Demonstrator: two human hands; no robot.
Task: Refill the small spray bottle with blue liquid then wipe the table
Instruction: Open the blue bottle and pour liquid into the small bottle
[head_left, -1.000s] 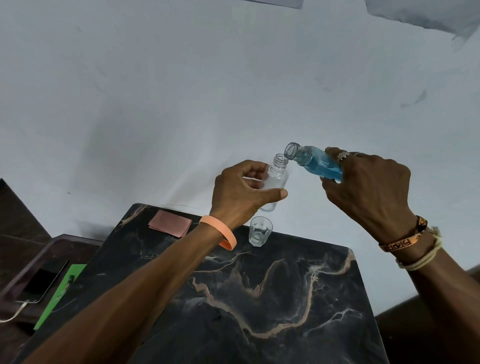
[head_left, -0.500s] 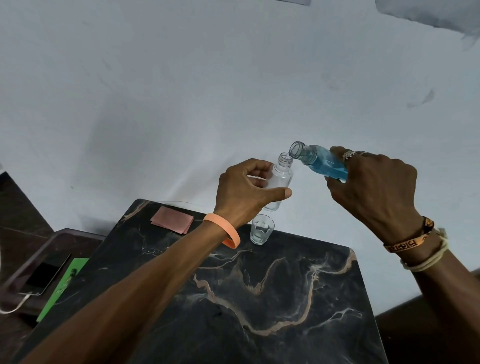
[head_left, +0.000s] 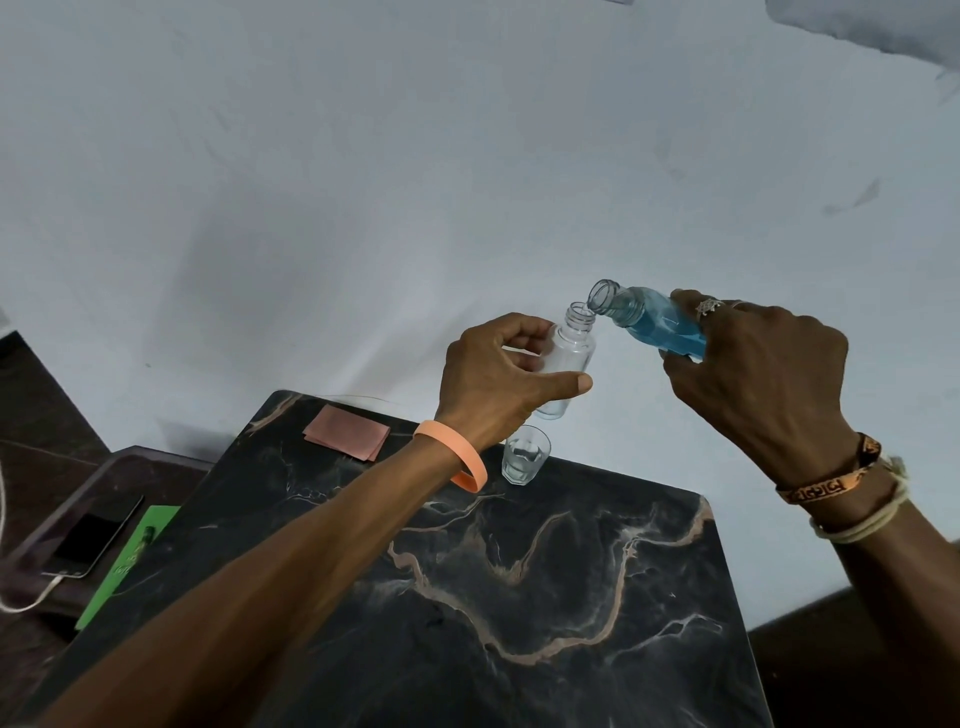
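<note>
Since the earlier frame, both bottles are closing mouth to mouth at frame centre. Left hand (head_left: 498, 374) is gripping the empty spray bottle (head_left: 569, 358) upright; right hand (head_left: 763, 374) is tilting the blue bottle (head_left: 654, 325). Tip slowly, mouths touching.

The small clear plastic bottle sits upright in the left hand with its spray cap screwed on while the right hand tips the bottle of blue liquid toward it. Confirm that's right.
Not quite: the small clear plastic bottle has no cap; its threaded neck is open. The rest holds in the head view: the left hand holds it upright while the right hand tips the bottle of blue liquid toward it.
</note>
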